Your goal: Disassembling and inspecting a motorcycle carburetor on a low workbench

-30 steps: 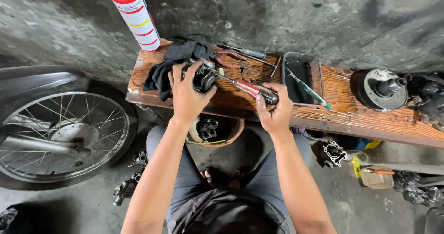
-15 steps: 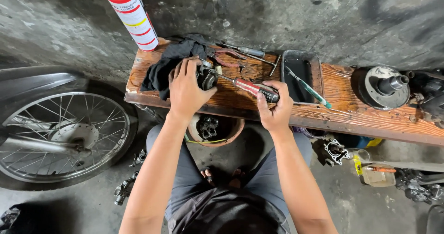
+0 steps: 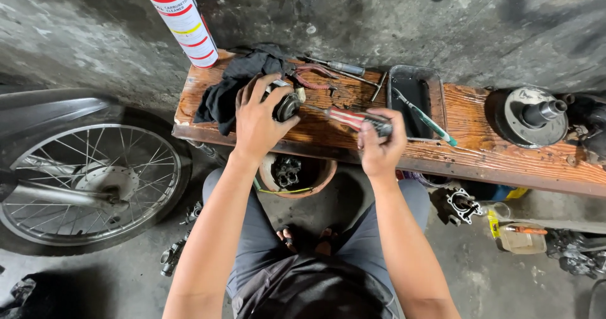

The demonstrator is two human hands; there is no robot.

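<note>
1. My left hand (image 3: 255, 120) has its grip wrapped over the small dark round metal engine part (image 3: 285, 104), pressing it down on the worn brown wooden plank counter (image 3: 492, 155), just beside the crumpled black rag (image 3: 230, 88). I judge that this hand should do nothing but hold the part dead steady, palm weight straight down.
2. The red-and-white-handled screwdriver (image 3: 350, 118) runs from the part across to my right; its tip sits at the part, though the exact seat is hidden by my fingers. I'd keep the shaft in line with the screw, not angled, so that it doesn't cam out.
3. My right hand (image 3: 380, 143) has its grip closed around the screwdriver's handle end. Push in first, then twist from the wrist.
4. The black rectangular tray (image 3: 435, 82) with a green-handled brush (image 3: 424, 118) lies near my right elbow's sweep; I'd mind it.
</note>
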